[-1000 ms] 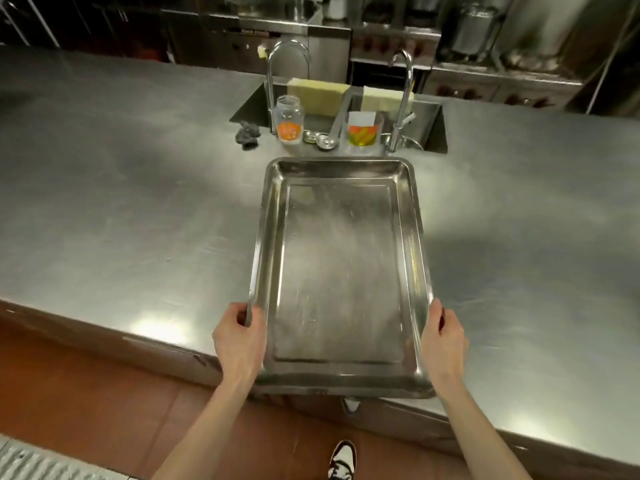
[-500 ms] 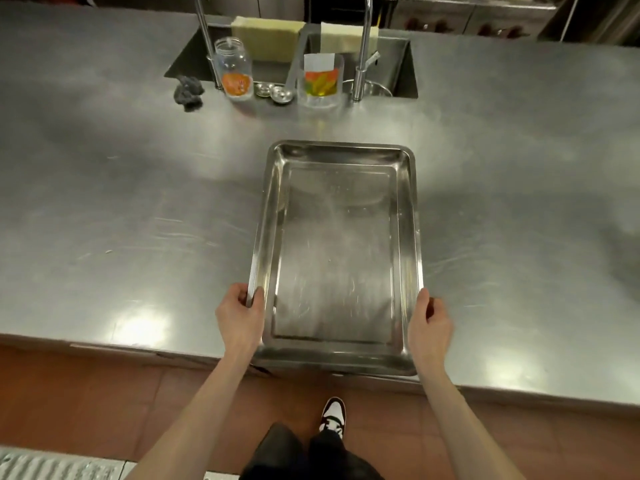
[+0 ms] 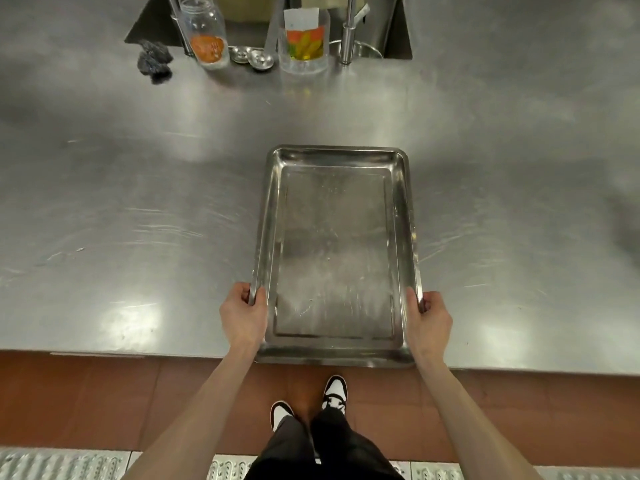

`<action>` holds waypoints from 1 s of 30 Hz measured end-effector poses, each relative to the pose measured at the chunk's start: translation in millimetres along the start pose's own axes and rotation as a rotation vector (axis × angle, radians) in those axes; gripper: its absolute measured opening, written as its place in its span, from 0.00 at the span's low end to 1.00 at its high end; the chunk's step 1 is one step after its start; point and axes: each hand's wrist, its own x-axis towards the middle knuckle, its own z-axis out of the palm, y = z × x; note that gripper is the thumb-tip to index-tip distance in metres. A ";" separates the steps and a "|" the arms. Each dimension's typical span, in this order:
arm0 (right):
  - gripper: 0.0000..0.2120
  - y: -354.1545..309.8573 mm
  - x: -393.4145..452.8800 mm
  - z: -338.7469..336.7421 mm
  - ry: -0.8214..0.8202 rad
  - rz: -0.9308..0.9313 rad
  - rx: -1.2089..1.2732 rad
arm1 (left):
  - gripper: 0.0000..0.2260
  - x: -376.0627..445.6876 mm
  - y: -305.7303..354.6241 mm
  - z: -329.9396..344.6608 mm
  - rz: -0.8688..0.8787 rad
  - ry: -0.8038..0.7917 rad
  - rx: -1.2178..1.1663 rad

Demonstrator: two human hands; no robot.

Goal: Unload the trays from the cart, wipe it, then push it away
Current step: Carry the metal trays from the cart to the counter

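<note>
A person, seen from their own head looking down, holds an empty rectangular stainless steel tray [image 3: 334, 254] by its two long rims. The left hand [image 3: 244, 317] grips the left rim near the tray's near corner, fingers curled under the edge and thumb on top. The right hand [image 3: 429, 318] grips the right rim the same way. The tray lies lengthwise on a brushed stainless steel surface [image 3: 121, 209], its near end jutting slightly past the surface's front edge, above a reddish tiled floor [image 3: 86, 403]. The cart is not in view.

Beyond the tray's far end, well apart from it, stand a clear glass jar with orange contents [image 3: 206, 32], two small metal ladles [image 3: 252, 57] and a clear tub of yellow and orange pickles [image 3: 304, 41]. A dark scouring pad [image 3: 154, 60] lies left of the jar.

Risks, as a judgement: with its near end overhanging, the tray could tip or slide off if released now; a firm push forward could carry it into the jar and tub.

The tub bears a white label; no writing can be read.
</note>
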 end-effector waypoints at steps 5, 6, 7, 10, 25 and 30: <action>0.17 6.0 -1.2 6.2 -0.009 0.000 -0.023 | 0.12 1.5 -9.0 1.5 -0.003 -0.011 0.011; 0.17 6.2 -1.2 7.6 -0.012 -0.006 -0.024 | 0.12 1.5 -10.8 1.7 -0.005 -0.012 0.015; 0.17 5.7 -0.6 8.6 -0.012 -0.012 -0.023 | 0.11 1.6 -12.1 2.0 -0.007 -0.012 0.015; 0.18 4.4 2.5 11.5 -0.012 -0.019 -0.031 | 0.11 3.2 -15.1 3.6 -0.002 -0.017 0.006; 0.18 -2.8 7.3 16.3 -0.034 0.025 -0.052 | 0.07 15.5 -1.9 2.0 -0.011 -0.065 0.073; 0.19 -18.1 4.7 12.3 0.010 0.004 -0.084 | 0.10 11.2 10.6 -4.0 0.047 -0.034 0.138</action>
